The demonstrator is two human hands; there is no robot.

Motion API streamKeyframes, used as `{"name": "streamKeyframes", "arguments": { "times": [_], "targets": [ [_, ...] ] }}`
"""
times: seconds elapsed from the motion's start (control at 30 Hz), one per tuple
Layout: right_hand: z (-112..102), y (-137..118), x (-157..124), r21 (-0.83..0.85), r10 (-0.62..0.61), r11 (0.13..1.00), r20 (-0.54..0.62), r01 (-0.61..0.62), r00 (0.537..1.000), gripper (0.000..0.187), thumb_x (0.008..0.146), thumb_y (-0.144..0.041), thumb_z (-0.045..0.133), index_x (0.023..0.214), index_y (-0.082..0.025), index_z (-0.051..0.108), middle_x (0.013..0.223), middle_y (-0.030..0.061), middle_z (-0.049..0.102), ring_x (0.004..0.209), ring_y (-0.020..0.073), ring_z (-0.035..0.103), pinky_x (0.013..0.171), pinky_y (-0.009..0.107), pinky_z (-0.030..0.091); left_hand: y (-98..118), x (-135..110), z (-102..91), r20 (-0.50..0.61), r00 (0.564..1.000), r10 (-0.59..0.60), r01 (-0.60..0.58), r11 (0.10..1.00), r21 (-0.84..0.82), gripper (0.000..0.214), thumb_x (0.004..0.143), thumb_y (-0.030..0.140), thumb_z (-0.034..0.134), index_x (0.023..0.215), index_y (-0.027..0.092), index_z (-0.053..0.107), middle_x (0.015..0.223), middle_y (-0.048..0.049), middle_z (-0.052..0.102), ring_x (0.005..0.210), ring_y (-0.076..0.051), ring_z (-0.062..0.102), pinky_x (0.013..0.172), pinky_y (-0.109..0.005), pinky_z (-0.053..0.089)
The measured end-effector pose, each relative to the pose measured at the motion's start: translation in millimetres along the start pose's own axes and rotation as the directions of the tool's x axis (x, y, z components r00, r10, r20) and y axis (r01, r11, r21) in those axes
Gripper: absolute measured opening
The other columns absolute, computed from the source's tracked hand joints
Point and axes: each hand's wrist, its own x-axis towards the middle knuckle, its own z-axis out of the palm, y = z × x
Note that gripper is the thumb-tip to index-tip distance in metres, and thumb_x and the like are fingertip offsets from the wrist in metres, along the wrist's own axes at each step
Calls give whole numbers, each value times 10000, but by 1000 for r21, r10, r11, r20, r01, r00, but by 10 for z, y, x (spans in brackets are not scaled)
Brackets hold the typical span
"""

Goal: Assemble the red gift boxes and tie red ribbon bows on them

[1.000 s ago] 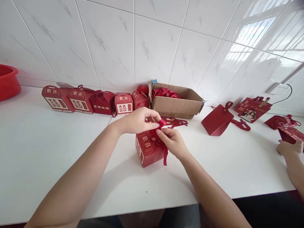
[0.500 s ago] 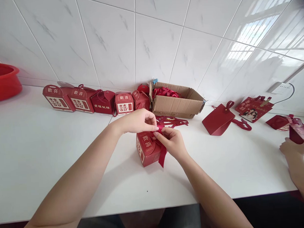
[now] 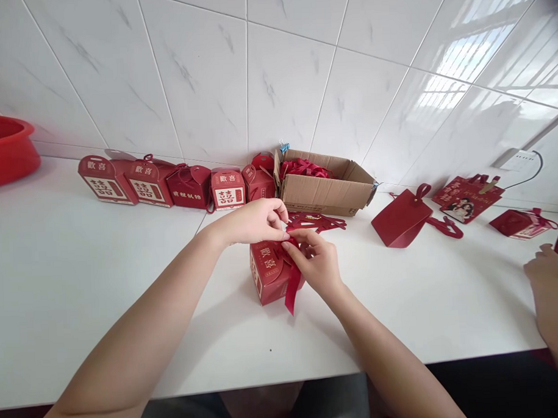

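A small red gift box point(image 3: 269, 273) with white characters stands on the white counter point(image 3: 80, 271) in front of me. A red ribbon point(image 3: 292, 286) runs over its top and hangs down its front. My left hand point(image 3: 254, 220) pinches the ribbon at the top of the box. My right hand point(image 3: 314, 259) pinches the same ribbon from the right, fingertips meeting those of the left. Both hands are closed on the ribbon.
Several finished red boxes point(image 3: 147, 183) line the tiled wall. A cardboard carton point(image 3: 326, 192) holds red ribbons. Flat red boxes point(image 3: 401, 220) and a printed red bag point(image 3: 466, 196) lie at right. A red basin point(image 3: 6, 148) sits far left. Another person's hand point(image 3: 554, 285) is at the right edge.
The ribbon loop above the box has been drawn down flatter, and the hanging tail has swung left. The other person's hand at right has moved with its red item toward the edge.
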Motion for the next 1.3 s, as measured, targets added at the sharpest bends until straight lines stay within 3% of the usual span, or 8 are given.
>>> {"name": "streamKeyframes", "arguments": {
  "times": [0.13,0.33,0.47,0.67,0.87,1.03,1.17,1.3],
  "targets": [
    [-37,7,13,-102,-57,993,11,57,998,146,804,-339,669,891,-227,707,751,22,652,578,126,505,574,282,459,17,-15,3,-1,999,35,-35,999,5,292,766,346,669,964,216,498,848,-13,700,796,-190,665,659,-284,458],
    [-26,60,-4,-101,-147,984,25,148,989,141,837,-302,611,840,-231,733,892,65,633,736,164,587,588,293,485,14,-13,5,39,998,39,-40,998,42,342,747,349,686,1001,221,496,876,-14,655,733,-164,641,631,-276,463],
    [-17,55,-9,-156,-149,977,2,148,989,127,831,-278,610,804,-233,725,994,85,638,945,225,597,787,374,503,29,-22,22,89,993,73,-80,994,76,395,700,248,695,1038,233,491,891,-3,623,751,-162,638,640,-273,474],
    [-60,25,24,-11,33,999,73,-33,997,154,838,-320,621,751,-225,707,1272,83,588,1240,272,497,1054,467,352,65,-43,42,53,990,134,-142,971,193,361,726,150,584,1065,238,495,889,-10,621,776,-168,621,633,-266,460],
    [-95,49,69,103,98,988,182,-118,978,274,880,-409,559,744,-207,685,1365,77,540,1303,267,452,1093,450,310,50,-12,84,15,974,227,-224,942,249,316,771,126,524,1063,245,512,873,2,603,753,-144,574,634,-253,441],
    [-88,130,90,267,107,954,129,-139,986,352,877,-478,556,698,-195,664,1386,75,522,1289,260,476,1064,414,361,7,94,188,-112,933,342,-317,928,196,338,790,137,531,1110,237,489,889,5,583,853,-149,589,720,-262,471],
    [-30,184,74,342,146,928,35,-149,989,344,857,-484,585,693,-196,678,1309,79,566,1219,259,528,1031,412,398,-10,96,171,-202,936,289,-212,919,332,171,784,194,567,953,197,539,964,-34,590,854,-168,583,694,-276,466],
    [26,196,39,292,155,946,-24,-141,988,314,861,-463,579,733,-201,695,1221,94,586,1176,256,538,1003,417,418,-15,31,97,-56,990,129,-94,903,420,129,812,302,561,805,210,652,924,-22,660,777,-173,608,656,-282,447]
  ]
}}
